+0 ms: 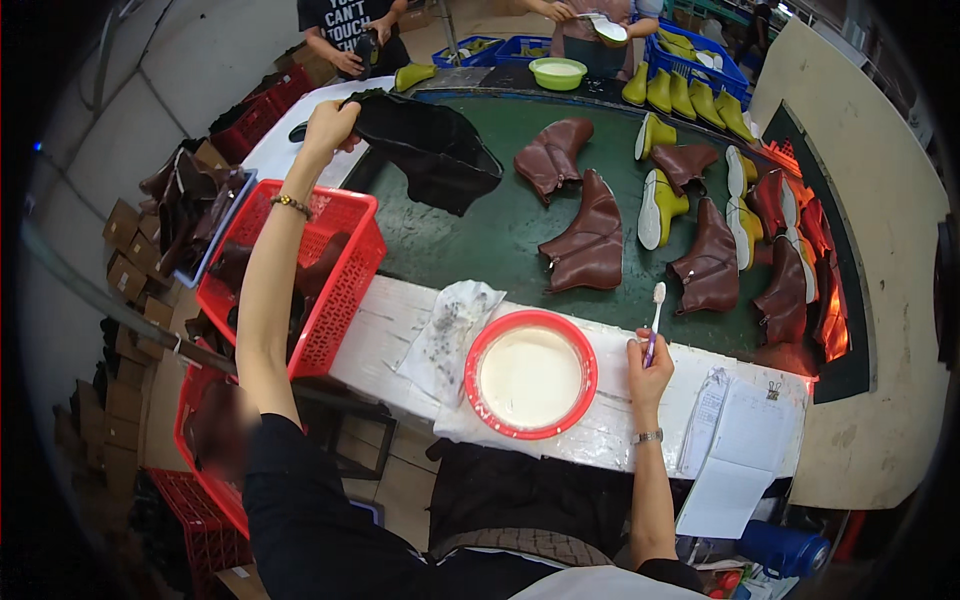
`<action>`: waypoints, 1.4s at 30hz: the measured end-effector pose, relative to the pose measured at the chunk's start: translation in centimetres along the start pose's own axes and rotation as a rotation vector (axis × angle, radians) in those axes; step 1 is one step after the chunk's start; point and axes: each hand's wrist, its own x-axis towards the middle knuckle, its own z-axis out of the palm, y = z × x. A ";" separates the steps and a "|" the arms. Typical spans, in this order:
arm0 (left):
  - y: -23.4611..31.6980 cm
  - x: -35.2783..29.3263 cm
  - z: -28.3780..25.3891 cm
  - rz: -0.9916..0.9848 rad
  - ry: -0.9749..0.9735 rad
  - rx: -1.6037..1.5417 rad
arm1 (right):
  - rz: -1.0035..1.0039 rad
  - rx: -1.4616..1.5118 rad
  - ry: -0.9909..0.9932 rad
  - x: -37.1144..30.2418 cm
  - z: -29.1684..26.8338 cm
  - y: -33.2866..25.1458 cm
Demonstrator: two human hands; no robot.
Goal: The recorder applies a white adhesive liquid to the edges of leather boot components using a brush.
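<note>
My left hand (328, 128) reaches far forward and is closed on a black boot upper (430, 145), held above the left part of the green conveyor belt (450, 255). In my right hand (650, 372) is a toothbrush (656, 318), bristles up, to the right of a red basin (590, 378) of white liquid. A stained white cloth (448, 335) lies left of the basin. Brown boot uppers (588, 240) rest on the belt ahead, with several more to the right among yellow-green shoe lasts (664, 205) that show white soles.
A red crate (335, 285) with brown uppers stands at the left. Papers (745, 435) lie on the table's right end, by the cream panel (860, 180). Across the belt are two people, a green basin (558, 84) and a row of lasts (682, 98). Orange light glows at the belt's right end.
</note>
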 end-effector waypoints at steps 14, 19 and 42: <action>7.6 -9.7 -5.3 -0.033 -0.569 0.514 | -0.036 -0.012 0.011 0.2 0.1 1.1; 3.4 -12.8 -0.4 0.021 -1.051 0.880 | -0.057 0.017 -0.006 0.1 0.2 1.3; -14.4 -29.1 3.0 0.094 -0.165 0.212 | -0.066 -0.068 0.035 -0.3 0.5 0.1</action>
